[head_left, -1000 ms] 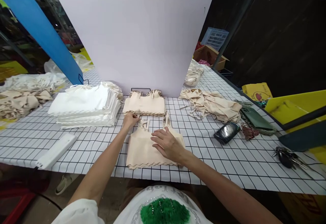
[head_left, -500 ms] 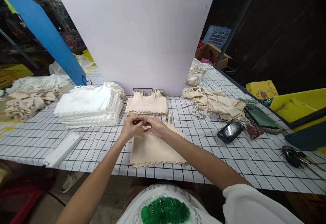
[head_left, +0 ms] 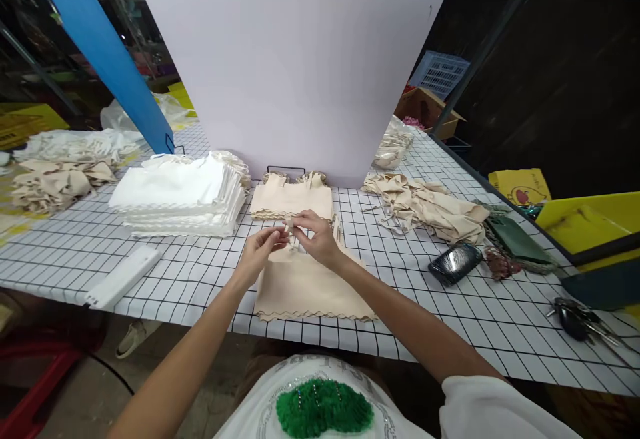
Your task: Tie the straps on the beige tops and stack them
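1. 2 hands, left hand (head_left: 257, 254) and right hand (head_left: 320, 240), close together; gripping a thin beige strap (head_left: 290, 224) between nearly closed fingertips.
2. Just nearer, flat on the gridded tabletop (head_left: 187, 272): beige top (head_left: 310, 287), wavy hem towards the near edge.
3. Just beyond: 1 folded beige stack (head_left: 293, 198).
4. To the left: white stack (head_left: 175, 189).
5. To the right: loose beige pile (head_left: 433, 206), dark wrapped package (head_left: 455, 262), keys (head_left: 576, 322).
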Available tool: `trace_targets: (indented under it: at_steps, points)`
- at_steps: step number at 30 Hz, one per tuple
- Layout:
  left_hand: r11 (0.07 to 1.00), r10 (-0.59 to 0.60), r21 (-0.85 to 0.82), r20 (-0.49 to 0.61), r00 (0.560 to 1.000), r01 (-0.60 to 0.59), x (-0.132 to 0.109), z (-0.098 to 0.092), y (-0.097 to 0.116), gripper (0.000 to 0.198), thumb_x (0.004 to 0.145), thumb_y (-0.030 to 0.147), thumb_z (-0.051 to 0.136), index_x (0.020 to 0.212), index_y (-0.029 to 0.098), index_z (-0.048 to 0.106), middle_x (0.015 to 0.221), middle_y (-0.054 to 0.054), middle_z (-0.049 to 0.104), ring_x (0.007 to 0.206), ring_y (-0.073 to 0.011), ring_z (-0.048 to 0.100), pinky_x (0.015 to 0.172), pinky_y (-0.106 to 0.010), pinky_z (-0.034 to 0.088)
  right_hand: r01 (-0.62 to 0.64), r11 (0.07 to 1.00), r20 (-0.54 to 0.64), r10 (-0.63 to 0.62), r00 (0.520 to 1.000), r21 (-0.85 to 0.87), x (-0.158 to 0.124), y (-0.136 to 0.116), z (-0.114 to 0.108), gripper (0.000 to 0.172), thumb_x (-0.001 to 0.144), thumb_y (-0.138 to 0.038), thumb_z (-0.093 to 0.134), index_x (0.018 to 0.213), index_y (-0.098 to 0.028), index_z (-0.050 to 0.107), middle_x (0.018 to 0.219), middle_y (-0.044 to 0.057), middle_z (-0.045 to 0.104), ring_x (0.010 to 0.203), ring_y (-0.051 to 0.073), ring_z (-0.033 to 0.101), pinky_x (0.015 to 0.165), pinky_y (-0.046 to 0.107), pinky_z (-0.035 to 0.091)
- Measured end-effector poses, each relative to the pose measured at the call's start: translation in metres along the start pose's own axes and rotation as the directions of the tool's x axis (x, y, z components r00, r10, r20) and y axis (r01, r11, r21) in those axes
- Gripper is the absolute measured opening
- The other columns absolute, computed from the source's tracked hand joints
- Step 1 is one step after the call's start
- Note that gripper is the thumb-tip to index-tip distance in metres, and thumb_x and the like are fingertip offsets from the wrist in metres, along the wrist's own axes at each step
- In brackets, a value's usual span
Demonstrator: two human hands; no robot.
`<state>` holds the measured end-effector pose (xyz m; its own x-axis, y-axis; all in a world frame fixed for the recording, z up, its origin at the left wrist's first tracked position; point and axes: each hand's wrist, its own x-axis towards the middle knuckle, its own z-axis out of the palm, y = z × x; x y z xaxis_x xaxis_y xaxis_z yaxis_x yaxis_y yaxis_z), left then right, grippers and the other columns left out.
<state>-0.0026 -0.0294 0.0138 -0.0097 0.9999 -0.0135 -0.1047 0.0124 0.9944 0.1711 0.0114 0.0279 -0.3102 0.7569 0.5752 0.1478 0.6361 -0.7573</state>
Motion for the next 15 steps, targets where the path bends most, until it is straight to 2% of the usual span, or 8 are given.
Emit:
trace_targets:
  at_steps: [3, 7, 11, 13, 15]
  points:
    - [0.934, -0.186, -0.281, 0.142, 0.972, 0.219, -0.012, 0.007, 0.006, 0.039, 0.085, 0.049, 0.072, 0.098, 0.013, 0.074, 0.096, -0.014, 0.078, 0.096, -0.0275, 0.075, 0.095, -0.046, 0.058, 0.175, 0.954, 0.054, -0.167, 0.985, -0.245, -0.005, 0.004, -0.001, 0.031, 0.095, -0.016, 0.050, 0.106, -0.025, 0.077, 0.096, 0.009, 0.071, 0.095, 0.023, 0.062, 0.088, 0.043, 0.052]
    - [0.848, -0.285, -0.404, 0.198, 0.938, 0.343, -0.024, 0.010, 0.009, 0.027, 0.085, 0.038, 0.075, 0.091, 0.012, 0.075, 0.096, -0.014, 0.079, 0.094, -0.0262, 0.077, 0.096, -0.043, 0.060, 0.246, 0.907, 0.147, -0.206, 0.967, -0.343, -0.009, 0.009, -0.002, 0.037, 0.095, -0.012, 0.045, 0.115, -0.023, 0.074, 0.101, 0.011, 0.075, 0.096, 0.025, 0.066, 0.088, 0.046, 0.051]
    - [0.861, -0.325, -0.372, 0.121, 0.938, 0.347, -0.028, 0.010, 0.006, 0.026, 0.069, 0.022, 0.089, 0.090, 0.012, 0.077, 0.084, -0.009, 0.079, 0.078, -0.0178, 0.076, 0.083, -0.030, 0.062, 0.220, 0.939, 0.164, -0.181, 0.970, -0.263, -0.014, 0.005, -0.004, 0.037, 0.094, -0.010, 0.044, 0.114, -0.021, 0.074, 0.102, 0.011, 0.076, 0.098, 0.023, 0.069, 0.089, 0.044, 0.053]
    - [0.886, -0.309, -0.343, 0.069, 0.948, 0.314, -0.028, 0.010, 0.004, 0.028, 0.066, 0.022, 0.091, 0.087, 0.012, 0.077, 0.077, -0.006, 0.077, 0.070, -0.0148, 0.074, 0.076, -0.027, 0.062, 0.163, 0.978, 0.204, -0.134, 0.970, -0.130, -0.018, 0.001, -0.006, 0.040, 0.090, -0.008, 0.045, 0.115, -0.021, 0.074, 0.104, 0.010, 0.075, 0.097, 0.021, 0.070, 0.087, 0.038, 0.056]
    - [0.910, -0.277, -0.306, 0.058, 0.959, 0.281, -0.029, 0.009, 0.003, 0.027, 0.068, 0.025, 0.091, 0.087, 0.011, 0.078, 0.078, -0.006, 0.077, 0.070, -0.0145, 0.073, 0.076, -0.028, 0.062, 0.083, 0.996, 0.261, -0.073, 0.962, -0.027, -0.022, -0.001, -0.009, 0.042, 0.087, -0.007, 0.046, 0.115, -0.021, 0.074, 0.102, 0.008, 0.074, 0.092, 0.018, 0.069, 0.080, 0.034, 0.057]
